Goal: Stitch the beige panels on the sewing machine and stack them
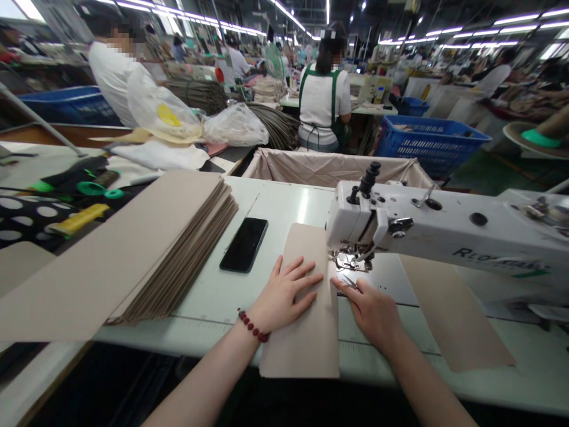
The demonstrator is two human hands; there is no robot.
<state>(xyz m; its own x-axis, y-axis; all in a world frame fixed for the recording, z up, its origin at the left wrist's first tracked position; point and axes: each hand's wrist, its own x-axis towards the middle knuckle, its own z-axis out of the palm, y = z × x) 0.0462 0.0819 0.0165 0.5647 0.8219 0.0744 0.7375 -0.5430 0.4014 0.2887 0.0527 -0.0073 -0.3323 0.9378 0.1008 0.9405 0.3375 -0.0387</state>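
Note:
A long beige strip of material (306,338) lies on the sewing table, running under the presser foot (351,261) of a white sewing machine (444,228). My left hand (284,293) rests flat on the strip with fingers spread. My right hand (371,308) sits at the strip's right edge just in front of the needle, its fingers pinched around small metal snips (349,281). A second beige strip (453,314) lies to the right under the machine arm.
A tall stack of beige strips (146,249) lies to the left, with a black phone (244,244) beside it. A fabric-lined bin (329,166) stands behind the table, a blue crate (429,142) beyond. Other people work at stations farther back.

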